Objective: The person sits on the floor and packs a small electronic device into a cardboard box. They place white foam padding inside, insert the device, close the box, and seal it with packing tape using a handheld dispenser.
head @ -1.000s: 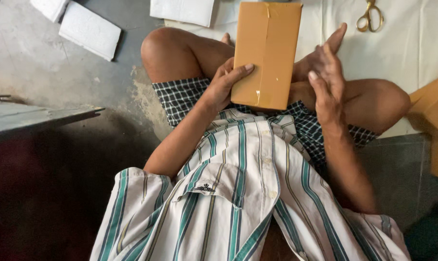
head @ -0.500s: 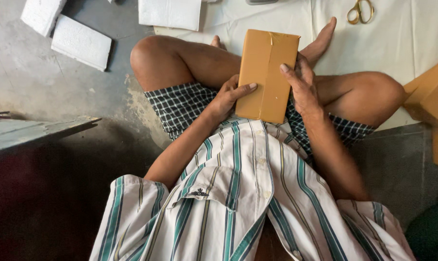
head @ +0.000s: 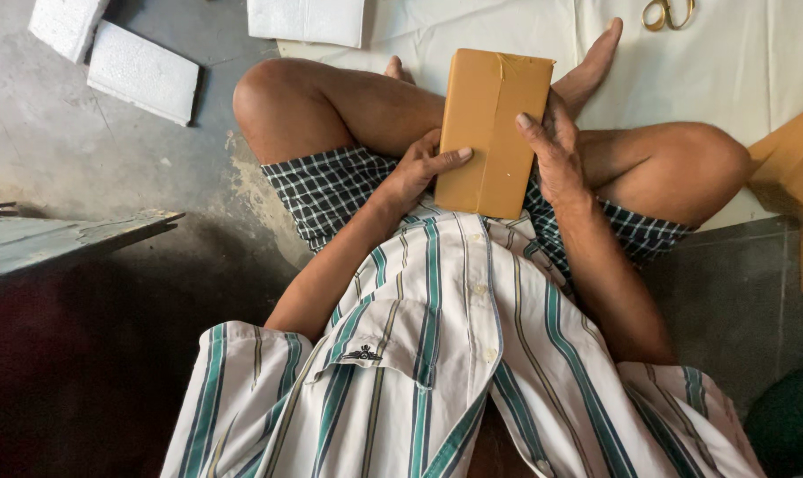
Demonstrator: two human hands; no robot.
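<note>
Parcel [head: 493,131], wrapped in tan tape, stands in the person's lap with its long axis running away from the body toward the white sheet [head: 738,62]. Both of the 2 hands grasp it: the left hand [head: 416,170] at its near left edge, the right hand [head: 556,150] flat along its right side, equally close.

We see package [head: 492,133] wrapped in tan tape, smooth, slightly glossy, seam wrinkled at far end. Foam slabs [head: 143,73] far left: white, grainy, matt. Floor [head: 83,168]: rough grey concrete, patchy. Sheet [head: 508,31] under legs: cream cloth, matt. Scissors [head: 669,12] far right: brassy metal, shiny. Cardboard box [head: 795,164] right: brown, matt. Our shirt: striped woven cotton; shorts checked cloth.
</note>
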